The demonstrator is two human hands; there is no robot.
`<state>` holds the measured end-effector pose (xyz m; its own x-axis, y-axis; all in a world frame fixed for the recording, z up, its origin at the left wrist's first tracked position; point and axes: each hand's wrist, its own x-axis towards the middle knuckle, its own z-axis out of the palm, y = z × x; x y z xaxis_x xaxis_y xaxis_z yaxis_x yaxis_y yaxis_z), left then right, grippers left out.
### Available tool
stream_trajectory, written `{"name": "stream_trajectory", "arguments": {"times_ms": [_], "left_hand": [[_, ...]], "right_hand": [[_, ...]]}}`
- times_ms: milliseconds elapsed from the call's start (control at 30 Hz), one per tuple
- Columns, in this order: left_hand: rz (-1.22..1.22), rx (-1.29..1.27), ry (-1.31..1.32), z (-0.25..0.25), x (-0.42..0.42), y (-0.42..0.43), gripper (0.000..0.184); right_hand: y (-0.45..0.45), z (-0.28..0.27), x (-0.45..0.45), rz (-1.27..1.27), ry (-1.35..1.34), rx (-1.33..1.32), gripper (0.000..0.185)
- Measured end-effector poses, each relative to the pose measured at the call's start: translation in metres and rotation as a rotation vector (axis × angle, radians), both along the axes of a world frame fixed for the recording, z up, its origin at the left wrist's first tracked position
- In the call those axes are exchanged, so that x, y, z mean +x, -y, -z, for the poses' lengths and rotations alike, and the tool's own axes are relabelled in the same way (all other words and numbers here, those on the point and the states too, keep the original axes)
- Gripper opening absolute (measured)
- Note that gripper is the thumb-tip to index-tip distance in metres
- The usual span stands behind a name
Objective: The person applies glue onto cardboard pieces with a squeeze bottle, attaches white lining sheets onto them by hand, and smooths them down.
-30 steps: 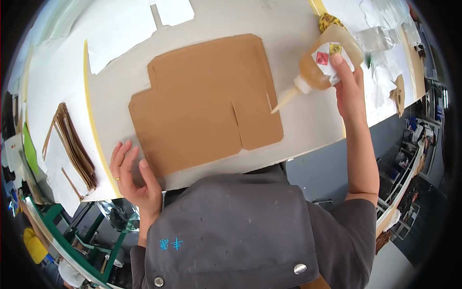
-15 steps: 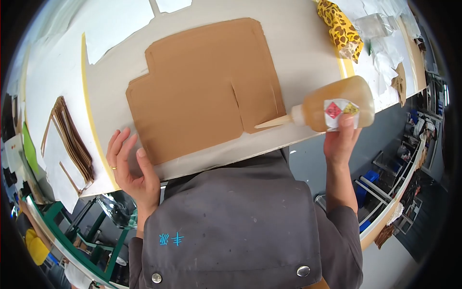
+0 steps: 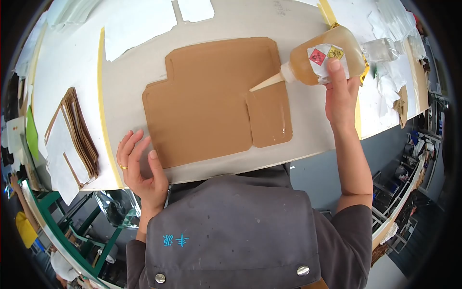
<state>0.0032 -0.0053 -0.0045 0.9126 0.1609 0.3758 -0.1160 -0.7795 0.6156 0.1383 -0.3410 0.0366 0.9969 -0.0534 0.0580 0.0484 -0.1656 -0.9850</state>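
A flat brown piece [image 3: 207,106], like leather or card, lies on the table with a slit toward its right side. My right hand [image 3: 340,96] is wrapped round a squeeze bottle [image 3: 332,53] of amber liquid, likely glue, with hazard labels on it. The bottle is tilted, and its long pointed nozzle [image 3: 267,82] reaches down to the brown piece near the top of the slit. A shiny wet streak [image 3: 283,131] shows along the right flap. My left hand [image 3: 142,168] rests open by the lower left corner of the piece, fingers apart and holding nothing.
A stack of brown pieces [image 3: 79,135] stands at the left, beside yellow tape [image 3: 102,96]. White sheets [image 3: 139,29] lie at the back. Clear plastic [image 3: 382,49], crumpled paper [image 3: 391,86] and a spotted yellow item [image 3: 365,70] sit at the right.
My right hand has carried the bottle up and away from me, its nozzle going from the flap's lower edge to the slit's top. The shiny streak is now exposed. My left hand stays by the corner.
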Motion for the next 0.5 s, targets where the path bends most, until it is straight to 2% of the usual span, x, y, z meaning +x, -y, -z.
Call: {"name": "stream_trajectory", "arguments": {"times_ms": [100, 233, 300, 333, 367, 433, 500], "left_hand": [[-0.003, -0.002, -0.004, 0.000, 0.000, 0.000, 0.021], [0.012, 0.002, -0.007, 0.000, 0.001, -0.001, 0.022], [0.027, 0.010, -0.015, 0.000, 0.000, -0.002, 0.022], [0.026, 0.008, -0.012, 0.000, -0.001, -0.003, 0.022], [0.043, 0.022, -0.027, 0.000, -0.001, -0.004, 0.022], [0.052, 0.036, -0.038, -0.001, -0.001, -0.005, 0.022], [0.059, 0.018, -0.044, -0.002, -0.002, -0.005, 0.022]], "right_hand": [[0.003, -0.005, -0.008, 0.000, -0.046, -0.077, 0.062], [0.007, -0.010, -0.040, 0.013, -0.086, -0.064, 0.055], [0.016, -0.006, -0.053, 0.077, -0.171, 0.049, 0.060], [0.029, -0.001, -0.059, 0.097, -0.232, 0.229, 0.066], [0.032, -0.001, -0.064, 0.094, -0.230, 0.228, 0.066], [0.032, -0.001, -0.073, 0.119, -0.170, 0.521, 0.059], [0.019, 0.007, -0.084, 0.202, -0.130, 0.519, 0.057]]}}
